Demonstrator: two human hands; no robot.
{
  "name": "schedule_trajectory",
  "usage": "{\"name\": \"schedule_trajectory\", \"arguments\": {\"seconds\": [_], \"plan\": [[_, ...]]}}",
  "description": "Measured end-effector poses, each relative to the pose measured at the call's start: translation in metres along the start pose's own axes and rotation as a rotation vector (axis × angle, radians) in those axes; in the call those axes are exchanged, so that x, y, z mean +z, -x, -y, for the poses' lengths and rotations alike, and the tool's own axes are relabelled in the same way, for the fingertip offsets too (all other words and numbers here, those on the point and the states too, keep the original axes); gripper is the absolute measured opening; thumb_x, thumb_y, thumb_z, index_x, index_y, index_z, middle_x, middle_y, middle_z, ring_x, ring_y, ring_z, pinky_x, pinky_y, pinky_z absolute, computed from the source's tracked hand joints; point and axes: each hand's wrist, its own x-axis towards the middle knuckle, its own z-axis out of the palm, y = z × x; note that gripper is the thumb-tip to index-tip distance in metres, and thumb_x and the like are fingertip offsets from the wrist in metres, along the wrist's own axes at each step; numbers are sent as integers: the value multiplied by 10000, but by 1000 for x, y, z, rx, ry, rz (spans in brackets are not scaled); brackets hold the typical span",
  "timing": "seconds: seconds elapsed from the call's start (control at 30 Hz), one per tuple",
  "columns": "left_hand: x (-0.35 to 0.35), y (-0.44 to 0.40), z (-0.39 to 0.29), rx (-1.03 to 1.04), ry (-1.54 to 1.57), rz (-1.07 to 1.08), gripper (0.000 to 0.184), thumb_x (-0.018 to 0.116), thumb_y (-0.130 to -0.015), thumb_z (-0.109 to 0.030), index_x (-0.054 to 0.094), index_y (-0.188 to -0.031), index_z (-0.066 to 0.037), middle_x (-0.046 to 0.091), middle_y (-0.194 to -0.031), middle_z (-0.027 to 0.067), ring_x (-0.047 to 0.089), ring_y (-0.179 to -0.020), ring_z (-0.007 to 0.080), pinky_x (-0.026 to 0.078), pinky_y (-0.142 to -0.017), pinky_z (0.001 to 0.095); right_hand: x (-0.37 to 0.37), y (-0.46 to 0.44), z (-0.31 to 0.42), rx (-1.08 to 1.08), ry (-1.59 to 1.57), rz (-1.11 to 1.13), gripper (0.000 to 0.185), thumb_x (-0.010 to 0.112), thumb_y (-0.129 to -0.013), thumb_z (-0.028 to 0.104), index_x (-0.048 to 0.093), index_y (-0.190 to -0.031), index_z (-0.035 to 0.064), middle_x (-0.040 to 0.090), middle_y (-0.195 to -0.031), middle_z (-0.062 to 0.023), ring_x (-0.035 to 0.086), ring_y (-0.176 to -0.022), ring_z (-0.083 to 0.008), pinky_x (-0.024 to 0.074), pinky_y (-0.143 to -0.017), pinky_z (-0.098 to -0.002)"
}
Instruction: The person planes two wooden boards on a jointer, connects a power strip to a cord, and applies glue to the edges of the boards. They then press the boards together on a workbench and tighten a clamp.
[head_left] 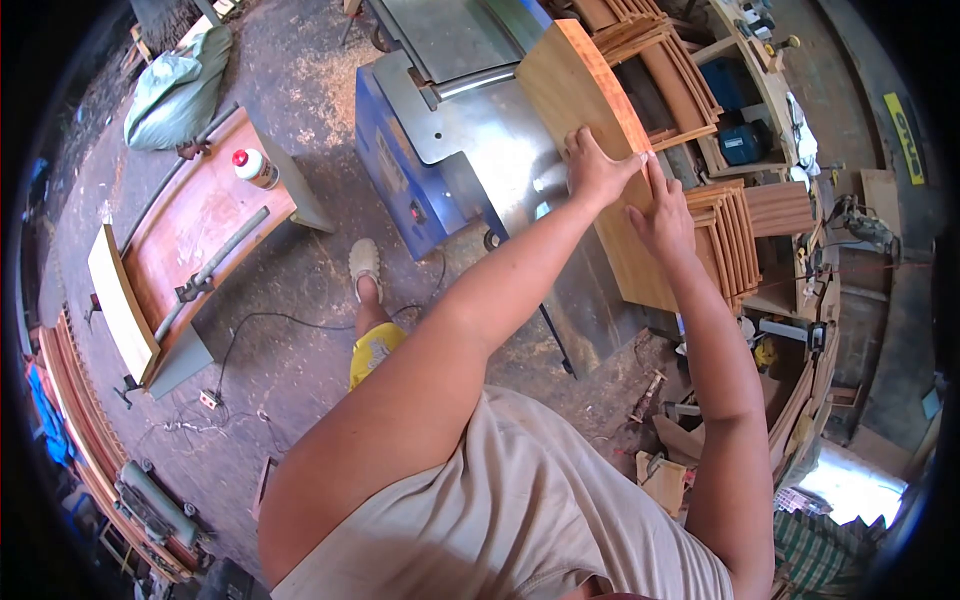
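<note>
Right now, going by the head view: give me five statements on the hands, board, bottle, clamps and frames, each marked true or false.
1. The left hand and right hand both touch the thick wooden board. True.
2. The bottle stands on the floor. False: it is on the wooden assembly.
3. The bottle's cap is blue. False: it is red.
4. Bar clamps are on the wooden assembly. True.
5. The stacked wooden frames are between the board and the wooden assembly. False: they are on the board's far side from the assembly.
</note>
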Motion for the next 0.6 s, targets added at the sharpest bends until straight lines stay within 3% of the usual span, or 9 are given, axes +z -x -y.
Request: {"name": "schedule_trajectory", "arguments": {"seconds": [0.6], "plan": [[-10, -17, -3, -7, 7, 13, 1095, 810, -685, -528, 294, -1372, 151, 360, -1365, 302, 398, -1292, 411, 364, -1086, 431, -2, -16, 10, 17, 21, 17, 948, 769, -778, 191, 198, -1530, 280, 498, -1179, -171, 541, -1133, -356, 505, -914, -472]]}}
